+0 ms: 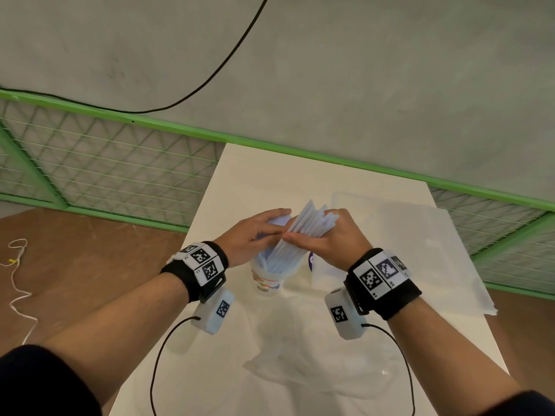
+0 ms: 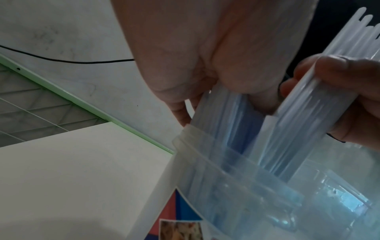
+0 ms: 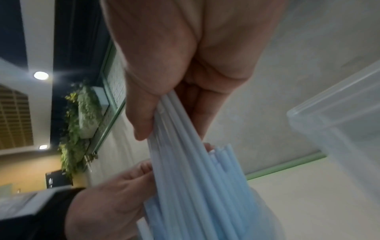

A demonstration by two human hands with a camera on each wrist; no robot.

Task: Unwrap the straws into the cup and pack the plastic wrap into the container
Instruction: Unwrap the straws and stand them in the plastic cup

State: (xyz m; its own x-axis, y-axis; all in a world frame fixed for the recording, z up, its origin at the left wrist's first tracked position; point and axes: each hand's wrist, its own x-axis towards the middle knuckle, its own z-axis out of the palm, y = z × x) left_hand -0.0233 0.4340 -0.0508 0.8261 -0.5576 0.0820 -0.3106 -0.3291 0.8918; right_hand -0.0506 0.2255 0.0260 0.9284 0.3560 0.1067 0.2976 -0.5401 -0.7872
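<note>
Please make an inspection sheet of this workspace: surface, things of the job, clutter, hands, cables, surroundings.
Surface: white table, upright cup on it.
Job's things: straws standing bundled in the cup; crumpled plastic wrap lying on the table, near side; clear container on the far right, contents not discernible.
Clutter: nothing seen.
Hands: left hand and right hand both grip the straws above the cup.
Cables: black cable on the floor; white cord at left; wrist-camera leads.
Surroundings: green mesh fence, grey floor.
</note>
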